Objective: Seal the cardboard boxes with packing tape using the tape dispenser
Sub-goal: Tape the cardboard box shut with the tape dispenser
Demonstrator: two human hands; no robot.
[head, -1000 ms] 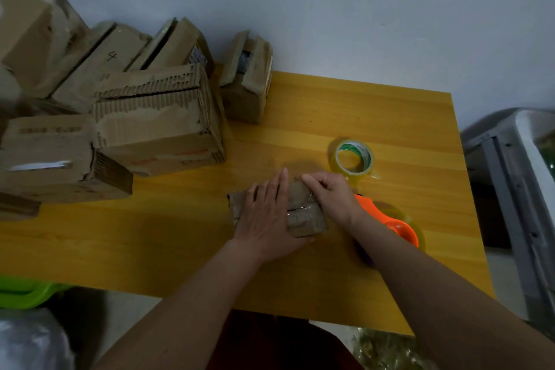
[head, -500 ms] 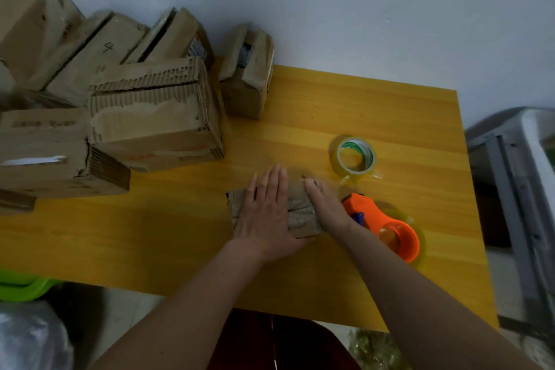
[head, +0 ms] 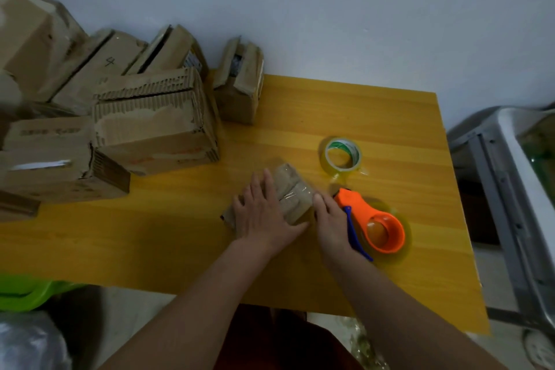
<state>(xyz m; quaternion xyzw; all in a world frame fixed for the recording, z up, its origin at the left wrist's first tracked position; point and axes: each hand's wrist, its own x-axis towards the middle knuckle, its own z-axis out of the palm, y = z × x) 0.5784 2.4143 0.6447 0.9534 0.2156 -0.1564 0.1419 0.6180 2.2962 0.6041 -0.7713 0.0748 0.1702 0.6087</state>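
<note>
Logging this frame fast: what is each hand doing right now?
Left hand: open, flat on the small brown cardboard box.
Right hand: between the box and the orange tape dispenser; whether it grips anything cannot be told.

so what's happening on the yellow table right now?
A person is taping up a small cardboard box on the table. The left hand lies flat on top of it, holding it down. The right hand is at the box's right end, next to the orange tape dispenser; whether it grips the dispenser is unclear. Clear tape already shows across the box. A spare tape roll lies behind, and more boxes are stacked to the left.
</note>
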